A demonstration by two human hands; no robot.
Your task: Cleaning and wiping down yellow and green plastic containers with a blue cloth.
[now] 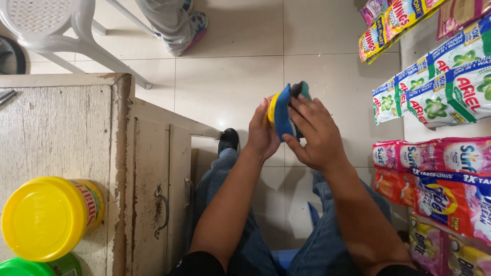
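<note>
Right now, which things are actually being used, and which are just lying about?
In use: blue and yellow packet, held by left hand and right hand.

Lying about: yellow-lidded jar, wooden cabinet, white plastic chair, detergent packets.

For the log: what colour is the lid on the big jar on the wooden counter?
Yellow: the jar lid shows clearly in the head view.

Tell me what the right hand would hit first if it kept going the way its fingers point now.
The right hand points up and left, and its fingers already press on the blue and yellow pad held against the left hand. So the pad comes first; beyond it, only floor tiles.
</note>
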